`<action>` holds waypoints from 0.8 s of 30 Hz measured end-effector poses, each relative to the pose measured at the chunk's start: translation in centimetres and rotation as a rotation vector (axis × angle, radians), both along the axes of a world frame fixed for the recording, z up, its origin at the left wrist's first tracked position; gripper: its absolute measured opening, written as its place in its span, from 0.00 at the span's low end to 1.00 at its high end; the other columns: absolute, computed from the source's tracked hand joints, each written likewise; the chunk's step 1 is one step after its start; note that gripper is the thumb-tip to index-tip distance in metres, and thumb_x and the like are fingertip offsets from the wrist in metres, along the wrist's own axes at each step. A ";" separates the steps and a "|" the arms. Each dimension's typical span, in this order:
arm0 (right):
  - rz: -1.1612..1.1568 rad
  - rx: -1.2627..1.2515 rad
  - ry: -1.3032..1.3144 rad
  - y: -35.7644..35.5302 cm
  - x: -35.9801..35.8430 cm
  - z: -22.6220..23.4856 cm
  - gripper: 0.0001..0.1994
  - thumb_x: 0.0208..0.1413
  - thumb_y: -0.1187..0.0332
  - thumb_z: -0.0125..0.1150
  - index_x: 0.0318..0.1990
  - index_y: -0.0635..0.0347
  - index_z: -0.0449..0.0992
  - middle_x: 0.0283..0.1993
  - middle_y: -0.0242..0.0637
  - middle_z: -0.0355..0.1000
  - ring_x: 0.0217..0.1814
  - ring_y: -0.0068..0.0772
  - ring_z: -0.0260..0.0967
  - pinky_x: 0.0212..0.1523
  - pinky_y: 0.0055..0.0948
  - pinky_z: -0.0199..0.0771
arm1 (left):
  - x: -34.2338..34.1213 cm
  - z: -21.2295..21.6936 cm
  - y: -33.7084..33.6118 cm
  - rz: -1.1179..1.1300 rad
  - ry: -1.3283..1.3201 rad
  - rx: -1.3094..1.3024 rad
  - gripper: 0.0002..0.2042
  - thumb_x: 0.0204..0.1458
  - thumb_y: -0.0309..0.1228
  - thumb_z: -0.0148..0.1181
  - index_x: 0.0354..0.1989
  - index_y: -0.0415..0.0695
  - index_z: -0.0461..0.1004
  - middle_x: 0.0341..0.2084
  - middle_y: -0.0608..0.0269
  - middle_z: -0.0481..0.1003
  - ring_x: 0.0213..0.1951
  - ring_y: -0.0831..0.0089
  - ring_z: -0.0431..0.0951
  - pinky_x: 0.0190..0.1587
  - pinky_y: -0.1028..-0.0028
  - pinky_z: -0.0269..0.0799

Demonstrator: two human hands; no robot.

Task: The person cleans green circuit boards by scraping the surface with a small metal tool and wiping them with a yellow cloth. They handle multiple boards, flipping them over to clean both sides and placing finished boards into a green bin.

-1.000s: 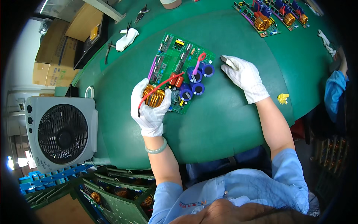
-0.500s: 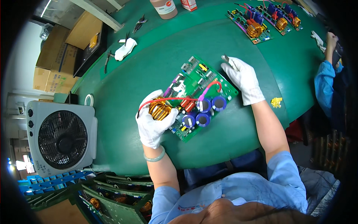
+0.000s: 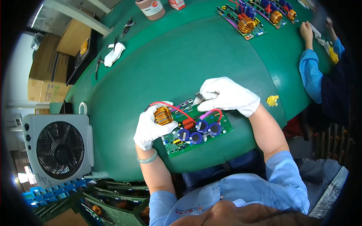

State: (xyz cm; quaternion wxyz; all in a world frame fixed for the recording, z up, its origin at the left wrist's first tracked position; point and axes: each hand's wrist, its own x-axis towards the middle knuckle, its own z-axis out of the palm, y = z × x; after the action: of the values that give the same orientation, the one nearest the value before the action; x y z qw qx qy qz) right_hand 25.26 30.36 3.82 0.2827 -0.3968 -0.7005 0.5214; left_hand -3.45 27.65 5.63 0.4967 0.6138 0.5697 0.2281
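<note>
A green circuit board (image 3: 174, 151) lies on the table in front of me. It carries a copper-wound ring coil (image 3: 163, 116), several blue capacitors (image 3: 195, 138) and a red wire (image 3: 180, 110) with a pink sleeve. My left hand (image 3: 146, 130), in a white glove, is closed round the coil at the board's left end. Above the board's far edge, my gloved right hand (image 3: 228, 97) pinches a small dark grey tool (image 3: 199, 96) whose tip points left. Fingers hide most of that tool, and its kind cannot be made out.
A grey box fan (image 3: 58, 147) stands at left. Pliers (image 3: 98, 67), a white cloth (image 3: 114, 55) and a bottle (image 3: 151, 9) sit at the far side. More circuit boards (image 3: 247, 26) are at far right, beside a co-worker's arm (image 3: 311, 67). Yellow scrap (image 3: 272, 100) lies right.
The board has turned clockwise and come down nearer to me, with my left hand still on its coil. My right hand has moved left and down from beside the board to over it.
</note>
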 end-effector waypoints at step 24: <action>-0.045 0.162 -0.176 1.4 -1.2 -1.0 0.19 0.49 0.49 0.69 0.32 0.58 0.82 0.27 0.44 0.75 0.29 0.47 0.71 0.34 0.37 0.73 | -0.7 -2.2 1.9 0.003 -0.264 -0.020 0.24 0.40 0.23 0.69 0.49 0.34 0.73 0.38 0.58 0.77 0.40 0.73 0.77 0.45 0.73 0.74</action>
State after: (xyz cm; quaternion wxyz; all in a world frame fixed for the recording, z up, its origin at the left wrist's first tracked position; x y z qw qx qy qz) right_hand 24.11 31.77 2.85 0.2627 -0.4326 -0.7534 0.4199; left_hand -4.11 29.55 3.41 0.5731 0.5727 0.5024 0.3020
